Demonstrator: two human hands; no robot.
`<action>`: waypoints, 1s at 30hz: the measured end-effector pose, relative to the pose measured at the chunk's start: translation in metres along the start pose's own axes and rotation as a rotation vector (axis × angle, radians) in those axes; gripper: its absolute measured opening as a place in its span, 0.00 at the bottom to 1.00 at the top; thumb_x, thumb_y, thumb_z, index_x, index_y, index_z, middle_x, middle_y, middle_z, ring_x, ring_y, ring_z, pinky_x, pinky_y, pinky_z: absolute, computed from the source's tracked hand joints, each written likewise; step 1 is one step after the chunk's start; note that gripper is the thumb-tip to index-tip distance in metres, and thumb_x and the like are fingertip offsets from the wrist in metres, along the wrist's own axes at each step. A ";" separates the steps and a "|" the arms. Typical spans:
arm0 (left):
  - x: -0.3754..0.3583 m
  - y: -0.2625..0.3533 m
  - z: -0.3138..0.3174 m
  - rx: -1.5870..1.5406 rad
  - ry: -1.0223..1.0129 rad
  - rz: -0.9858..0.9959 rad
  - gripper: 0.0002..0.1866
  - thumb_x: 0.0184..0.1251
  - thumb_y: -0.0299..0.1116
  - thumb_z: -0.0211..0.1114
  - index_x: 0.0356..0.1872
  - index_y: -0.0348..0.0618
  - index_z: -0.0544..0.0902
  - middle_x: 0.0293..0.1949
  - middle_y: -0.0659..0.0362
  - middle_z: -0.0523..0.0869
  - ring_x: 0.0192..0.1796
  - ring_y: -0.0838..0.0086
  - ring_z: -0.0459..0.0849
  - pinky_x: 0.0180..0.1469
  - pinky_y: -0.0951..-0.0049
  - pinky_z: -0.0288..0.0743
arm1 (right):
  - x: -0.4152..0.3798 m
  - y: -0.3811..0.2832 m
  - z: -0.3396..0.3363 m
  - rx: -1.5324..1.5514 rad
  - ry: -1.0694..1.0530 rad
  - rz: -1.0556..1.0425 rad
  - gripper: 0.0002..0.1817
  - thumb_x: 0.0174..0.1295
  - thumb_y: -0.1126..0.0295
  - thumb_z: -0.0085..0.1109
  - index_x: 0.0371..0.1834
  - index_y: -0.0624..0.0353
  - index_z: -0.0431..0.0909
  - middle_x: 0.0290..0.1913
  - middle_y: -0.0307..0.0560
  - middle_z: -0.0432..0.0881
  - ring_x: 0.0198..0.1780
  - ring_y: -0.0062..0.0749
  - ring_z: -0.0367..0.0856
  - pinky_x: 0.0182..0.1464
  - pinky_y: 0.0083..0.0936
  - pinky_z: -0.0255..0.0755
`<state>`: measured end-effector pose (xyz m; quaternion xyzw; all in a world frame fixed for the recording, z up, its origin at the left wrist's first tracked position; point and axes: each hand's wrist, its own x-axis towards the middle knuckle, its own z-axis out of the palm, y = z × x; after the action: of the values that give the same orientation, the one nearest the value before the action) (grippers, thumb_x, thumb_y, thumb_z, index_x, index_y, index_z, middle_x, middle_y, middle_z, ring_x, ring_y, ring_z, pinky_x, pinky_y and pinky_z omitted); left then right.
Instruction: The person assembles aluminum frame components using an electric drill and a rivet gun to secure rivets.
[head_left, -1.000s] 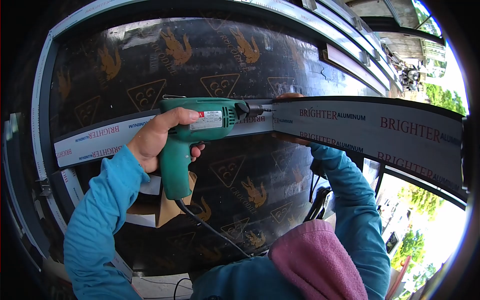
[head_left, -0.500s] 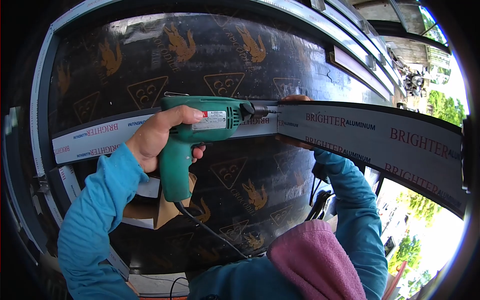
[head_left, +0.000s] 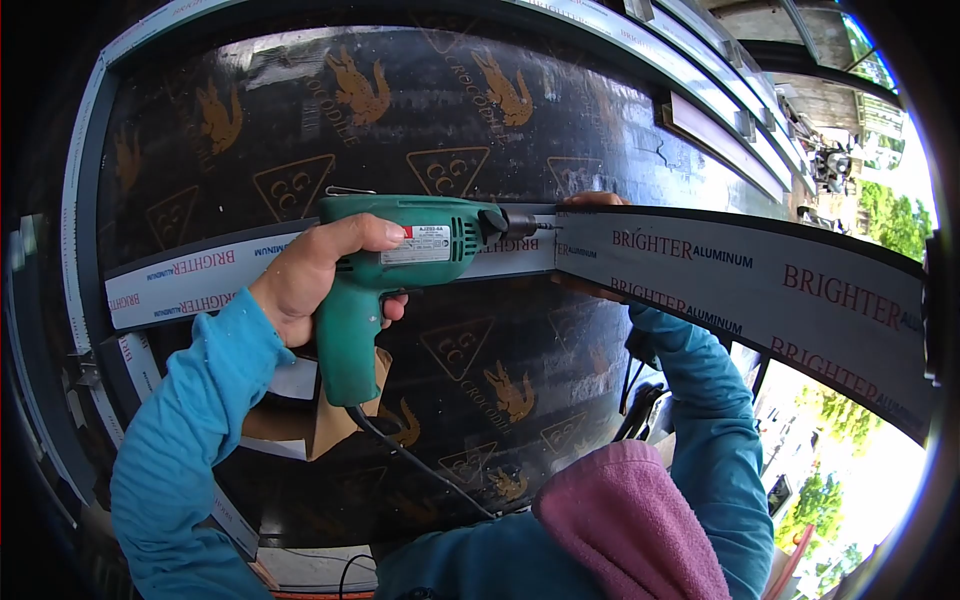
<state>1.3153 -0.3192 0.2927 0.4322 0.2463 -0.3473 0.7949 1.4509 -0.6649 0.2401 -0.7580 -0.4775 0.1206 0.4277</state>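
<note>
A green corded power drill (head_left: 400,240) is in my left hand (head_left: 318,270), whose fingers wrap its grip and whose thumb lies along the body. The drill lies level, its chuck (head_left: 520,225) pointing right. The bit's tip is right at the near end of a film-covered aluminum profile (head_left: 700,262) printed "BRIGHTER ALUMINUM". My right hand (head_left: 594,199) is closed around that profile near this end, most of it hidden behind; fingers show at the top and bottom edges. Another film-covered aluminum bar (head_left: 200,275) runs behind the drill and meets the profile's end.
Dark panel boards (head_left: 430,110) printed with crocodile logos form the work surface. An open cardboard box (head_left: 335,425) sits below the drill, whose cord (head_left: 430,465) trails down to the right. More aluminum lengths (head_left: 720,90) lie at upper right. A pink towel (head_left: 630,520) hangs in front of my body.
The drill and my left hand have shifted very slightly left. My right hand and the profile are almost where they were.
</note>
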 end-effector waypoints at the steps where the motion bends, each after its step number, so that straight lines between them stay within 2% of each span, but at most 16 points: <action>1: 0.000 0.000 0.000 -0.005 -0.001 -0.001 0.36 0.50 0.52 0.66 0.52 0.28 0.77 0.37 0.46 0.81 0.31 0.71 0.83 0.33 0.71 0.82 | -0.001 0.001 0.000 0.006 0.005 0.000 0.41 0.37 0.67 0.80 0.58 0.59 0.70 0.55 0.53 0.73 0.54 0.38 0.77 0.53 0.31 0.77; 6: 0.000 0.000 0.001 0.000 0.002 0.007 0.37 0.49 0.53 0.66 0.52 0.28 0.77 0.37 0.46 0.82 0.30 0.70 0.83 0.33 0.71 0.82 | 0.000 -0.004 -0.002 -0.042 -0.015 0.042 0.41 0.37 0.67 0.80 0.58 0.59 0.70 0.55 0.52 0.73 0.54 0.38 0.76 0.54 0.32 0.77; 9: -0.001 0.000 0.002 -0.033 0.004 0.001 0.32 0.53 0.49 0.65 0.50 0.28 0.78 0.36 0.48 0.82 0.29 0.72 0.83 0.33 0.72 0.82 | 0.000 -0.002 0.001 0.022 0.000 0.043 0.41 0.37 0.68 0.80 0.58 0.58 0.70 0.55 0.52 0.73 0.55 0.38 0.76 0.54 0.31 0.77; 11: 0.000 0.001 0.002 0.006 0.012 0.002 0.37 0.49 0.53 0.66 0.52 0.28 0.77 0.37 0.46 0.82 0.30 0.70 0.83 0.33 0.71 0.82 | -0.001 -0.001 0.002 0.038 0.023 0.036 0.41 0.37 0.68 0.80 0.58 0.58 0.70 0.55 0.52 0.73 0.55 0.38 0.76 0.54 0.31 0.77; 15: 0.001 0.000 0.001 -0.002 0.005 -0.005 0.37 0.49 0.53 0.66 0.52 0.28 0.77 0.37 0.46 0.82 0.30 0.70 0.83 0.33 0.70 0.82 | -0.002 0.002 0.003 0.032 0.019 0.016 0.41 0.36 0.68 0.80 0.58 0.57 0.70 0.55 0.52 0.73 0.55 0.38 0.76 0.54 0.32 0.78; 17: -0.001 0.001 0.003 -0.045 0.015 0.000 0.29 0.54 0.47 0.65 0.48 0.29 0.78 0.36 0.49 0.82 0.29 0.72 0.82 0.32 0.71 0.81 | -0.001 0.005 0.006 0.051 0.042 -0.051 0.41 0.36 0.68 0.81 0.58 0.57 0.70 0.56 0.53 0.72 0.55 0.39 0.77 0.54 0.32 0.78; 21: -0.001 0.001 0.003 -0.062 0.013 0.006 0.29 0.54 0.47 0.65 0.48 0.29 0.78 0.36 0.49 0.82 0.29 0.72 0.82 0.31 0.71 0.80 | 0.000 0.003 0.005 -0.015 0.027 -0.047 0.43 0.36 0.68 0.81 0.60 0.56 0.68 0.56 0.55 0.72 0.54 0.40 0.77 0.53 0.32 0.79; 24: 0.000 0.000 0.002 -0.043 0.005 0.009 0.29 0.55 0.47 0.65 0.49 0.30 0.78 0.36 0.50 0.82 0.29 0.72 0.82 0.32 0.71 0.80 | 0.001 0.005 0.008 0.075 0.082 -0.109 0.44 0.36 0.67 0.81 0.60 0.56 0.66 0.57 0.56 0.71 0.54 0.41 0.77 0.53 0.32 0.79; 26: 0.002 -0.002 0.001 -0.001 -0.009 0.031 0.36 0.50 0.52 0.66 0.52 0.28 0.77 0.38 0.47 0.82 0.31 0.71 0.84 0.33 0.71 0.82 | 0.003 0.000 0.005 -0.030 0.052 -0.077 0.42 0.35 0.67 0.81 0.58 0.57 0.69 0.54 0.55 0.74 0.51 0.39 0.80 0.50 0.30 0.82; 30: 0.002 -0.003 0.001 -0.004 -0.023 0.045 0.37 0.50 0.52 0.66 0.52 0.28 0.77 0.39 0.47 0.82 0.31 0.71 0.84 0.33 0.71 0.82 | 0.000 -0.001 0.009 0.078 0.082 -0.059 0.42 0.36 0.69 0.81 0.59 0.57 0.68 0.56 0.54 0.73 0.54 0.40 0.78 0.51 0.31 0.81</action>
<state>1.3148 -0.3220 0.2908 0.4322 0.2282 -0.3338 0.8061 1.4450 -0.6596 0.2349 -0.7306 -0.4766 0.0956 0.4795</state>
